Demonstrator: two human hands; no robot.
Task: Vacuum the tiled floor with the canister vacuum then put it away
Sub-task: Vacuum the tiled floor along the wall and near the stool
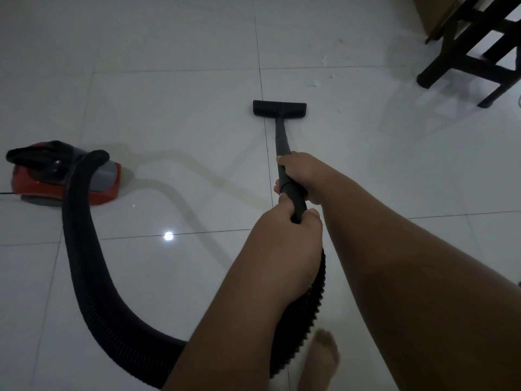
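Both hands grip the wand. The right hand curls round it lower down, and the left hand closes round its top, where the hose joins. The head lies flat mid-floor on a grout line, and the canister sits at the floor's left edge. White scraps lie beyond the head, toward dark furniture legs in the far right corner. Reaching for them could knock the head against a leg, or pull the hose taut and drag the canister. The hose loops just beside a bare foot, a likely trip.
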